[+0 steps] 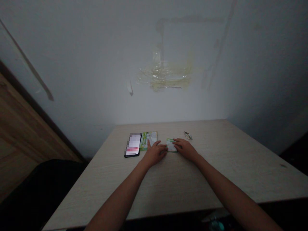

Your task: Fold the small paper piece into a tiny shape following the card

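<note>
A small white and green sachet [171, 145] lies flat on the pale wooden table [216, 166], far from me. My left hand [155, 152] rests on the table with its fingertips against the sachet's left edge. My right hand [185, 148] lies on its right side, fingers stretched over its edge. Both hands press or pinch the sachet between them; the fingers look loosely curled and the light is dim.
A green and white packet [148, 140] lies just left of my left hand, and a phone [132, 145] with a lit screen lies beside it. A small torn wrapper piece [188, 135] sits behind my right hand. A wall stands behind the table.
</note>
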A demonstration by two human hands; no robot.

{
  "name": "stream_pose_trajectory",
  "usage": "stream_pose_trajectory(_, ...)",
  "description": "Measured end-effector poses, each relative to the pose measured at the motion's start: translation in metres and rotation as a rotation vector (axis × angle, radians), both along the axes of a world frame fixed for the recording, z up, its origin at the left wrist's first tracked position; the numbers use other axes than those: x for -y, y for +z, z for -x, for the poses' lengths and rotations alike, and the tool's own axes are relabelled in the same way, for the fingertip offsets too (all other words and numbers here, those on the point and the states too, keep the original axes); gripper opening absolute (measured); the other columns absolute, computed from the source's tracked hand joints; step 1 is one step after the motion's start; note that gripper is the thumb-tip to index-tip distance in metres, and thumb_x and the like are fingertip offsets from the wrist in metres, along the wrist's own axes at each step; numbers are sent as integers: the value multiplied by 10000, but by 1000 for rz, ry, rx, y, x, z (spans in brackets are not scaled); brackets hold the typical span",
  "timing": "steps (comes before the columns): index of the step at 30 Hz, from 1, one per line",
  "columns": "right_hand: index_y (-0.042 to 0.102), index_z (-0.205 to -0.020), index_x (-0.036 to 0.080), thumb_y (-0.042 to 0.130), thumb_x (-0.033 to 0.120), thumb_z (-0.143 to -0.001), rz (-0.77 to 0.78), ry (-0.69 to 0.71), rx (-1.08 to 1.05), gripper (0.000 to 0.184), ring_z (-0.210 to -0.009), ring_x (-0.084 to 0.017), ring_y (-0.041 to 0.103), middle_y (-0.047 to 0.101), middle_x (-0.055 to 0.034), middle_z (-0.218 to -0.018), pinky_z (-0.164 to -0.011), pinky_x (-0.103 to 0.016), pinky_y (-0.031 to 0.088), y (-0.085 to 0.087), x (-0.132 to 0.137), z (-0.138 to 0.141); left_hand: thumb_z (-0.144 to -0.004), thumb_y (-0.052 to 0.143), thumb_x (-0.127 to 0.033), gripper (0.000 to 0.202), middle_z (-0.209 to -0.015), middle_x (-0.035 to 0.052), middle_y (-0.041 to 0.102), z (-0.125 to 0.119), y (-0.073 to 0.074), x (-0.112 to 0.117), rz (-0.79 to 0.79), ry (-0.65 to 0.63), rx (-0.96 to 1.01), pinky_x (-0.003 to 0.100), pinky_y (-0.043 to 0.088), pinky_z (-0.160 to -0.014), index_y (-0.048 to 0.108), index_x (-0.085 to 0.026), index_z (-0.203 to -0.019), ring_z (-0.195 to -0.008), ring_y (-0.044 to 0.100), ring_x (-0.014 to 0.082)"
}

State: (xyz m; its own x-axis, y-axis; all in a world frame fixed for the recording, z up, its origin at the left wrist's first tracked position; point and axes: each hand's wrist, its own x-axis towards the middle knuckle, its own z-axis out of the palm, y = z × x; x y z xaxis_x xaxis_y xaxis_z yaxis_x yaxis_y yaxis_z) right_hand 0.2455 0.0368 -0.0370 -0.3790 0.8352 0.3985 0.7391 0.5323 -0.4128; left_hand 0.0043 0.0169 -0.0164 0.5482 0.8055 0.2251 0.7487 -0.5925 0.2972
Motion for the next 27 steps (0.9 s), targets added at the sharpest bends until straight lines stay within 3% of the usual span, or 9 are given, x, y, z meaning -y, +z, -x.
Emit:
stream_pose_trajectory(15,686,-1157,223,536,289,-904,-42,8,-29,301,-1199,-227,549,597,-105,-1304,-1052,-411,413,-2,1,1,-921,531,-354,244,-1289,-41,632,0,1,0,-40,-18,4,761,-84,-1044,641,-380,-1137,-1346,388,283)
stream_pose_trajectory(22,725,-998,181,628,270,-843,-30,-34,-183,203,-1107,-223,585,652,-112,-1173,-1012,-397,435,-7,-4,-1,-916,535,-347,259,-1298,-20,629,0,1,0,-10,-11,3,723,-104,-1073,652,-377,-1146,-1348,384,283)
stream_pose_trajectory(27,738,-984,198,605,264,-861,10,-40,-189,192,-1096,-221,585,660,-102,-1155,-1010,-399,423,-9,-5,-2,-916,540,-347,259,-1303,-16,627,0,0,-1,3,-15,21,708,-144,-1067,645,-369,-1152,-1359,369,277)
